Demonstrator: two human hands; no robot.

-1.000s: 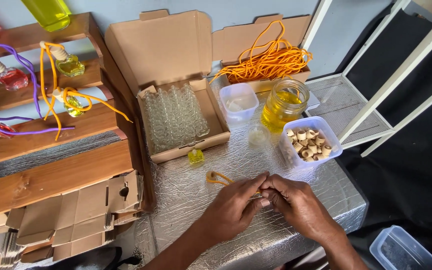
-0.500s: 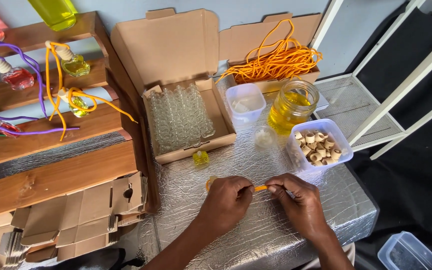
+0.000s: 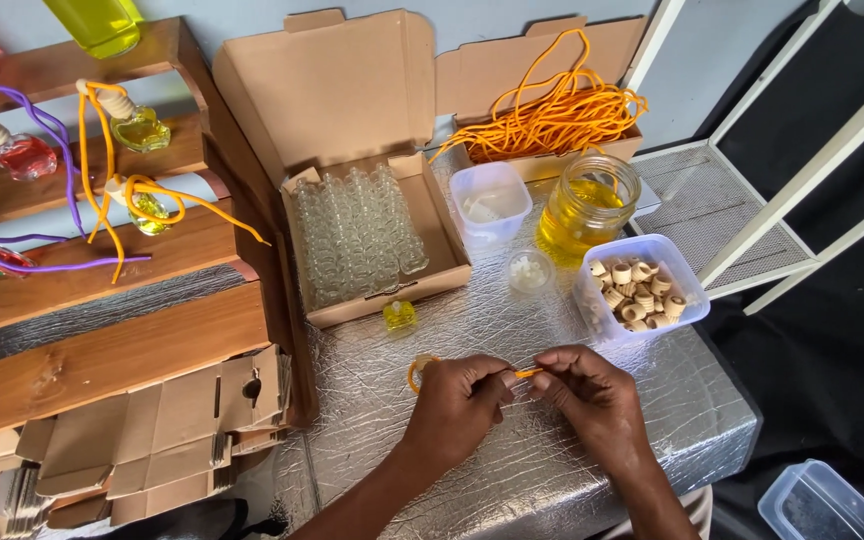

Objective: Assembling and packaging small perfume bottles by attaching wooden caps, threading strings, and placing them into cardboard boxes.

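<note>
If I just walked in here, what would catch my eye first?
Probably the tangle of orange cords spilling from the box at the back, and the jar of yellow liquid below it. Nearer, the left hand and right hand pinch one orange cord over the silvery table.

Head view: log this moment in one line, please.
left hand: pinches orange cord | right hand: pinches same cord | nearby: small yellow bottle, tub of wooden caps | surface: foil-covered table

- The box of small glass bottles (image 3: 362, 235) sits at the back of the table (image 3: 472, 470).
- A single small bottle (image 3: 399, 315) stands just before it.
- The jar (image 3: 585, 210) is right of the box.
- The tub of wooden caps (image 3: 642, 290) lies before the jar.
- The cord box (image 3: 552, 120) is behind the jar.
</note>
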